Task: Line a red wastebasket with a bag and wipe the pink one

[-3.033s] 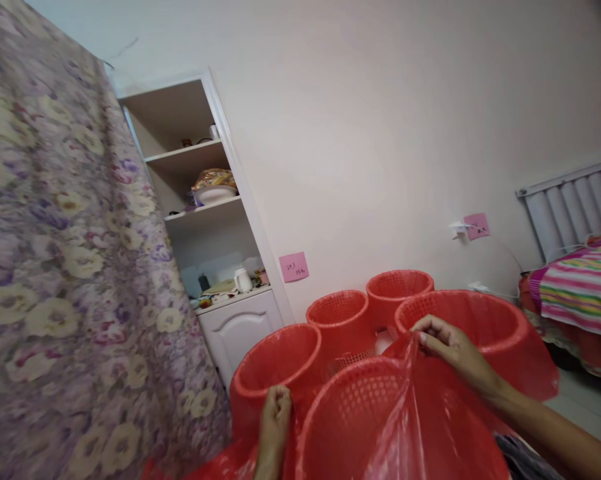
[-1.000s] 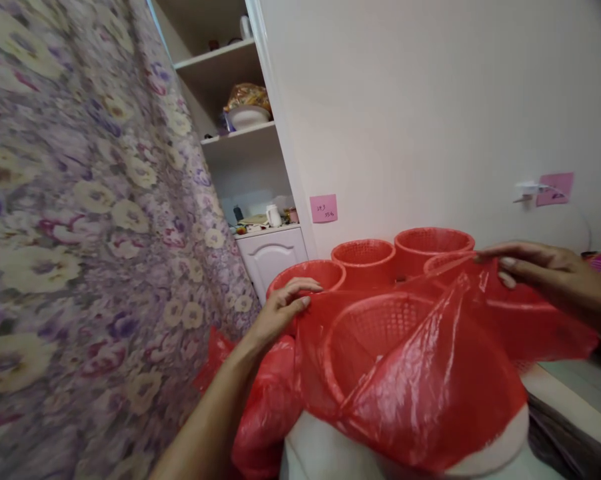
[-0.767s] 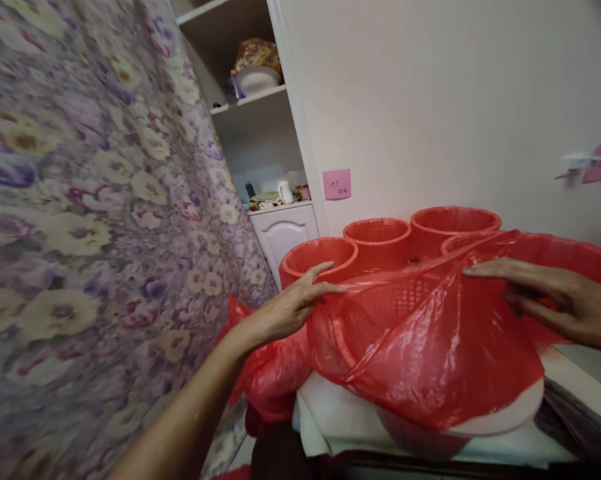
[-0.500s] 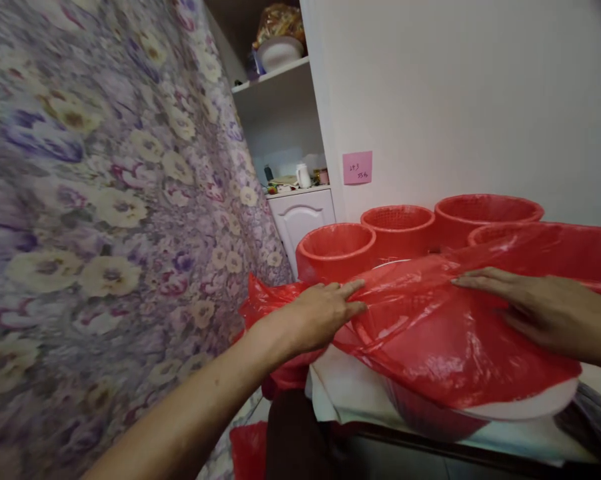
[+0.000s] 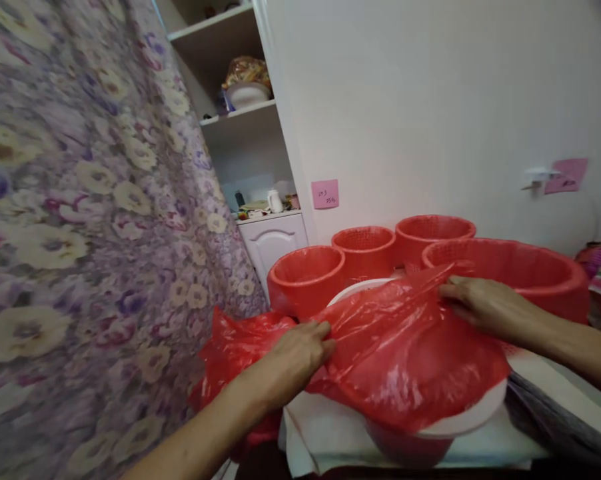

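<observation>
Left hand (image 5: 293,357) pressed flat on the red plastic bag (image 5: 405,347), fingers stretched and close together, palm down on the left edge of the film, not closed around it. Right hand (image 5: 480,308) laid on the far right part of the same bag, fingertips (image 5: 448,291) on a raised fold; grip there unclear, cannot tell if pinching or only resting. Bag spread over a round white thing (image 5: 460,420) whose rim shows under it, on a white cloth (image 5: 330,433) at the near edge. More crumpled red film (image 5: 230,347) hanging to the left, beside the left wrist. Behind the bag, a red basket lined with film (image 5: 305,277), then two mesh baskets (image 5: 365,250) (image 5: 433,237) in a row along the wall, and a bigger basket (image 5: 520,270) just behind the right hand. Floral curtain (image 5: 80,220) on the left, white shelf cabinet (image 5: 253,173) further back, pink note (image 5: 324,194) on the wall.
</observation>
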`<state>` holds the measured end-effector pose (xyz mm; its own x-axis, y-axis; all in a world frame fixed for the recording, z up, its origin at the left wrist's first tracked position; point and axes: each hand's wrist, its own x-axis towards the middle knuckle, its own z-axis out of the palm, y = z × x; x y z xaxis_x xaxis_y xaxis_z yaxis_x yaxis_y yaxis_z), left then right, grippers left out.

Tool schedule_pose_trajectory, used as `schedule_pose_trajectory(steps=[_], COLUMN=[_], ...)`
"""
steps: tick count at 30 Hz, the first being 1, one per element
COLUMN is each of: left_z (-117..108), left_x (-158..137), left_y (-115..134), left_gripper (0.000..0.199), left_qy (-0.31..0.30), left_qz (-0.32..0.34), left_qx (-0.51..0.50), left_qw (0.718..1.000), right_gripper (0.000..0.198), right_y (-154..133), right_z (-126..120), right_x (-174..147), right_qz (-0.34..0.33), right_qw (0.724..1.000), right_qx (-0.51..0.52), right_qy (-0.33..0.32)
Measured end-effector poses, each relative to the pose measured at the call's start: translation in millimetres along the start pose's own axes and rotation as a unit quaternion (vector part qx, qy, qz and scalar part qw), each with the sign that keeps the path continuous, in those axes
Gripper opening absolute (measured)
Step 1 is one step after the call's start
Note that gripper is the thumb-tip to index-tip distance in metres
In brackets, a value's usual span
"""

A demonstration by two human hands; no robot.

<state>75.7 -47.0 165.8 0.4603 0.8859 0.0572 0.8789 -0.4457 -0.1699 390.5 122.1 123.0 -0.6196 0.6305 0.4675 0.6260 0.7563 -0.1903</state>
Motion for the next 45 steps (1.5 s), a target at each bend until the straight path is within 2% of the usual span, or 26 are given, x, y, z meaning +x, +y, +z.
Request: schedule_pose_trajectory(steps=[3,5,7,9,11,13,15,17,20,21,23,24,26,27,28,30,31,33,38,40,42,45], left_z=[-10.0,-17.1,-23.8,-29.7,-35.0,-39.2,-40.8,-37.6,-21.5,-14.4,-1.5,3.2,7.8,8.0,7.3,4.9,3.9,3.3,5.6,5.6,5.4,5.4], left_x=[2.7,4.4,5.8,5.8,3.6,-1.2,-8.7,-18.4,-31.8,-33.8,-31.0,-25.9,-9.6,0.3,10.4,28.3,35.3,45.5,61.1,68.0,75.7,88.2], left_y=[-7.1,-16.0,-29.0,-44.2,-58.0,-66.9,-70.5,-71.0,-70.3,-69.3,-64.5,-60.4,-50.0,-44.6,-39.6,-32.0,-29.6,-26.8,-17.6,-9.1,1.1,15.4], left_gripper=[0.028,0.027,0.033,0.035,0.03,0.023,0.02,0.035,0.094,0.11,0.119,0.115,0.093,0.079,0.055,0.014,0.007,0.003,0.008,0.007,0.007,0.016], left_qy=[0.026,0.055,0.11,0.175,0.237,0.276,0.295,0.267,0.142,0.105,0.08,0.091,0.143,0.175,0.198,0.22,0.224,0.231,0.269,0.256,0.231,0.193], left_qz=[-0.022,-0.032,-0.043,-0.065,-0.103,-0.15,-0.184,-0.176,-0.133,-0.127,-0.136,-0.141,-0.14,-0.133,-0.121,-0.105,-0.102,-0.109,-0.142,-0.132,-0.113,-0.077], left_qx=[-0.056,-0.101,-0.142,-0.165,-0.184,-0.203,-0.233,-0.315,-0.428,-0.432,-0.402,-0.389,-0.385,-0.38,-0.383,-0.397,-0.412,-0.456,-0.583,-0.613,-0.629,-0.631], left_qw=[0.998,0.993,0.983,0.968,0.948,0.928,0.908,0.893,0.882,0.887,0.902,0.906,0.901,0.899,0.894,0.885,0.877,0.852,0.753,0.736,0.734,0.747], right_gripper=[0.015,0.01,0.01,0.014,0.012,0.01,0.012,0.026,0.059,0.065,0.065,0.061,0.052,0.05,0.047,0.044,0.042,0.038,0.039,0.037,0.035,0.043], right_y=[3.9,7.1,11.1,15.4,19.1,21.6,23.9,26.9,31.0,31.3,29.5,27.4,21.4,17.7,13.6,4.6,0.0,-8.7,-23.0,-29.1,-39.0,-60.9], right_z=[-23.1,-40.9,-56.2,-66.7,-72.2,-73.5,-72.3,-69.4,-62.0,-58.6,-50.7,-46.3,-37.2,-32.6,-28.2,-20.1,-16.8,-11.9,-7.7,-6.7,-5.7,-3.7], right_x=[-8.0,-16.2,-25.4,-34.4,-42.5,-49.5,-56.4,-63.5,-72.5,-73.9,-73.0,-70.4,-61.2,-55.3,-48.9,-37.1,-32.4,-26.2,-20.9,-17.6,-12.1,1.0], right_qz=[-0.01,0.043,0.118,0.187,0.217,0.215,0.211,0.227,0.248,0.24,0.211,0.2,0.191,0.191,0.193,0.209,0.223,0.251,0.245,0.248,0.228,0.124], right_qw=[0.991,0.965,0.916,0.851,0.794,0.757,0.74,0.742,0.776,0.791,0.818,0.83,0.85,0.859,0.868,0.874,0.87,0.851,0.787,0.787,0.803,0.829], right_qx=[0.126,0.235,0.339,0.423,0.475,0.501,0.509,0.507,0.507,0.508,0.503,0.495,0.474,0.461,0.446,0.425,0.424,0.442,0.536,0.545,0.545,0.545], right_qy=[0.041,0.111,0.178,0.248,0.311,0.359,0.386,0.377,0.283,0.242,0.181,0.16,0.125,0.114,0.106,0.107,0.116,0.131,0.182,0.147,0.08,-0.01])
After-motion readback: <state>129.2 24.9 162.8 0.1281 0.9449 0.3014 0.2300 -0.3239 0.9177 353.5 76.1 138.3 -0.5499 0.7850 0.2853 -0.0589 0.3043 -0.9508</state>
